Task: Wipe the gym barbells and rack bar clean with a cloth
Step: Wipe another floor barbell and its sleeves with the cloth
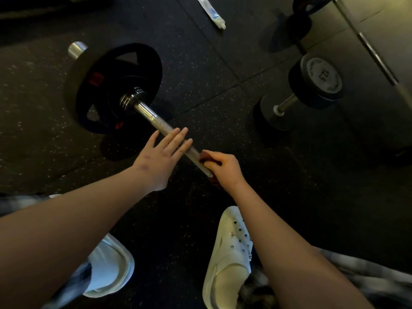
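A steel barbell [151,118] lies on the dark rubber floor, with a black weight plate [111,88] on its far end. My left hand [161,156] rests flat on the bar with straight fingers. Just to the right, my right hand [223,168] grips a dark reddish cloth [205,157] wrapped round the bar. The bar's near part is hidden under my right hand. A second long bar [370,46] runs diagonally at the top right.
A heavy dumbbell [312,85] lies on the floor to the right, with more weights [301,21] behind it. A white tube [213,13] lies at the top centre. My white shoes [227,253] stand close below the bar.
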